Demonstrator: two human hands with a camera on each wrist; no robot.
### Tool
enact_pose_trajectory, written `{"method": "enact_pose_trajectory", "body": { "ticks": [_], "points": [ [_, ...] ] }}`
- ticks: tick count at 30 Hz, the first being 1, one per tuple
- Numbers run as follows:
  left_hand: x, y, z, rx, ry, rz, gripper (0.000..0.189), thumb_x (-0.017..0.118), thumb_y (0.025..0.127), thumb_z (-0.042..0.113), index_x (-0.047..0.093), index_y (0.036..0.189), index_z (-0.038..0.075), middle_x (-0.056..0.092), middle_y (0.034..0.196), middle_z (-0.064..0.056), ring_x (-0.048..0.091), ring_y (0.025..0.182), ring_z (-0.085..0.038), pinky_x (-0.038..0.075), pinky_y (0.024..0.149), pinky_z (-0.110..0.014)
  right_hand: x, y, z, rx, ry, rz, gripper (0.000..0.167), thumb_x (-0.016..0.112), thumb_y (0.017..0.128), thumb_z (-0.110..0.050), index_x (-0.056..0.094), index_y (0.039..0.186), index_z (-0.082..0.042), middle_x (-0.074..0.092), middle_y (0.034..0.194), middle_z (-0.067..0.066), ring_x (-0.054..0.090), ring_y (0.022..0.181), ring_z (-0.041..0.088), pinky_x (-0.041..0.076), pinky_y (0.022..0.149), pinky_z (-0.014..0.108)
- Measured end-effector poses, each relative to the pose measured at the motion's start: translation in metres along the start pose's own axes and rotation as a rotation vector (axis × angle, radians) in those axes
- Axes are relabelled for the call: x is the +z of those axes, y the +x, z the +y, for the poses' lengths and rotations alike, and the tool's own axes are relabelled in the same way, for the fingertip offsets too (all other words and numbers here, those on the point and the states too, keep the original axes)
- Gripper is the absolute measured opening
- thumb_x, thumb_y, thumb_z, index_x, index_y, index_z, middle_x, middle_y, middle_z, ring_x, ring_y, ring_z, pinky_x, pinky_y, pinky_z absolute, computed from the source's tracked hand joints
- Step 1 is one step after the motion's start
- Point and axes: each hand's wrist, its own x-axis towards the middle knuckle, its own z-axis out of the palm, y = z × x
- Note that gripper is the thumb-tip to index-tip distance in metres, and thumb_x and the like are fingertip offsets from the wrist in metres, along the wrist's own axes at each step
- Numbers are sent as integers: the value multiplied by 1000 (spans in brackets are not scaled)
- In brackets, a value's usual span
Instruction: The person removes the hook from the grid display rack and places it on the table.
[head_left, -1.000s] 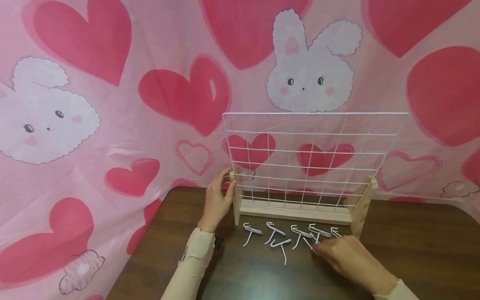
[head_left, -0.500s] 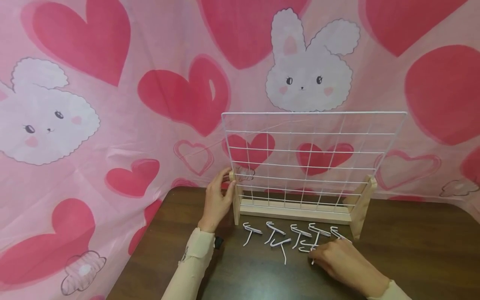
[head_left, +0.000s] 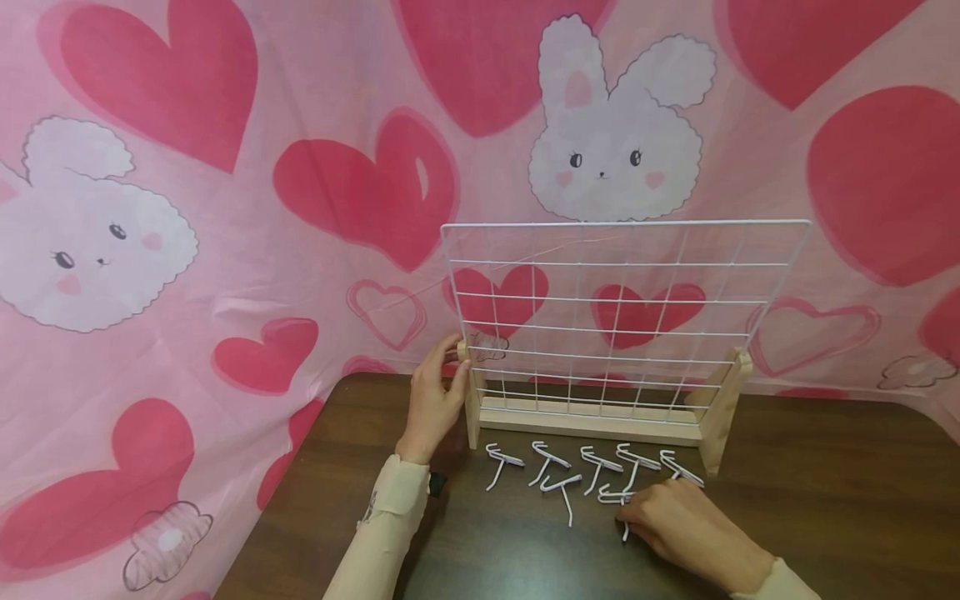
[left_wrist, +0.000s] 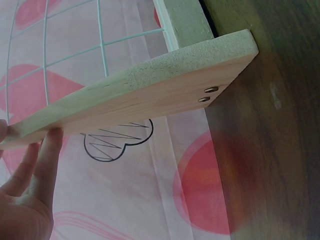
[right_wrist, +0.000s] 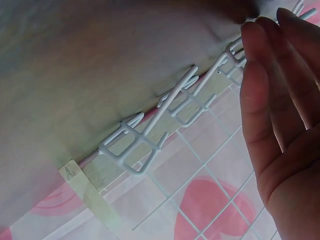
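A white wire grid panel stands in a pale wooden base. My left hand holds the top of its left wooden side piece, thumb on one face and fingers on the other. Low at the right, my right hand pinches a white double-wire hook on the table. The fingertips partly cover this hook. In the right wrist view the right hand is close in front, with its thumb and fingertips together near the upper right.
Several more white hooks, such as the leftmost one and a nearer one, lie before the wooden base. The dark wood table meets a pink heart-patterned cloth behind.
My right hand has turned the pinched hook and set it a little nearer on the table, level with the nearer hook. The left hand keeps its hold on the side piece.
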Motion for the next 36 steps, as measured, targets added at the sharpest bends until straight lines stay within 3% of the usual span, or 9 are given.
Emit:
{"method": "enact_pose_trajectory", "body": {
  "ticks": [14, 22, 33, 36],
  "points": [
    [1, 0, 0, 4, -18, 1, 39, 69, 100, 10, 61, 138, 5, 73, 121, -18, 74, 108, -33, 66, 72, -42, 2, -2, -2, 5, 9, -15, 34, 88, 71, -18, 58, 66, -35, 52, 59, -21, 46, 49, 1, 27, 45, 23],
    [3, 2, -1, 8, -22, -5, 39, 69, 100, 10, 60, 138, 4, 73, 122, -17, 74, 108, -32, 66, 74, -44, 0, 1, -2, -1, 71, 61, 24, 91, 74, -33, 68, 82, -36, 63, 71, -25, 55, 60, -10, 40, 49, 22],
    [1, 0, -6, 56, 12, 12, 42, 71, 98, 9, 61, 138, 3, 74, 120, -17, 76, 103, -33, 66, 74, -47, -1, 3, -6, 8, 82, 102, 20, 89, 79, -34, 74, 93, -33, 68, 79, -26, 59, 66, -12, 43, 53, 20],
    [-3, -4, -8, 60, 36, 10, 46, 71, 97, 9, 60, 141, 6, 74, 122, -15, 76, 103, -31, 66, 74, -43, 0, 5, -8, 8, 87, 108, 21, 89, 79, -34, 74, 94, -33, 67, 79, -25, 58, 66, -12, 42, 52, 20]
  ]
}}
